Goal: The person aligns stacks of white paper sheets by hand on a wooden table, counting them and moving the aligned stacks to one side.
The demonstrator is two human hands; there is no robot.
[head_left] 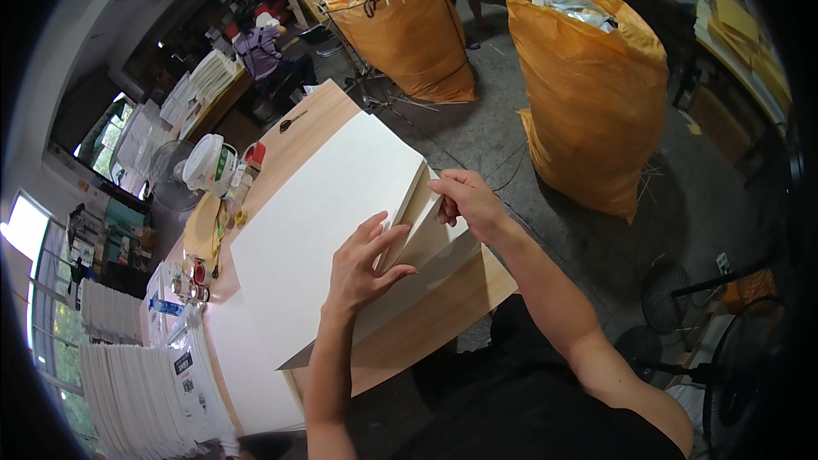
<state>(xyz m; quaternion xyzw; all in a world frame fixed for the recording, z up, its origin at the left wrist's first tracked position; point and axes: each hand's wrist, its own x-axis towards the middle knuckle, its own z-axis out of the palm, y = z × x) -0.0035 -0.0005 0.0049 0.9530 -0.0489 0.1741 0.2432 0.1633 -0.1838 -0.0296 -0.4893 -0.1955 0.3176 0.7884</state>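
Observation:
A large white sheet of board (328, 213) lies across the table, with a narrow raised flap (417, 234) along its near right edge. My right hand (467, 203) pinches the upper end of this flap between thumb and bent fingers. Beside it, my left hand (362, 268) rests at the board's edge with fingers spread and thumb apart, nothing gripped in it. Its fingertips touch the white surface by the flap. What lies inside the fold is partly hidden by both hands.
The wooden table (319, 111) carries black scissors (293, 121), a white bucket (209, 163) and tape rolls (198, 273). Tall paper stacks (128, 400) stand at left. Two orange sacks (588, 85) (417, 38) stand beyond on the floor. A person (258, 51) sits far left.

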